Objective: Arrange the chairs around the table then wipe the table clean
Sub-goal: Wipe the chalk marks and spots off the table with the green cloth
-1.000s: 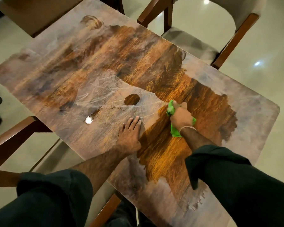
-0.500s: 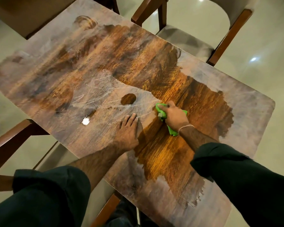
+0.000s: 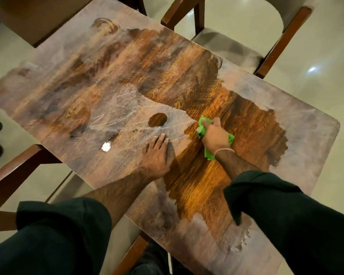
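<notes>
Dim, warm overhead light. Lamp glare on table (image 3: 68,80) left of left hand (image 3: 155,158) fingers (image 3: 160,138); floor (image 3: 316,90) hotspots beyond. Wide-angle warp, soft edges.

Open tabletop (image 3: 286,135) beyond the cloth (image 3: 204,124) — left hand (image 3: 156,155) flat close on its left

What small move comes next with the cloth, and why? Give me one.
Probably sweep the green cloth, gripped by the right hand, leftward over the hazy patch: it sits at that patch's edge, with shiny wiped wood on its right. The left hand lies flat there and may need lifting.
</notes>
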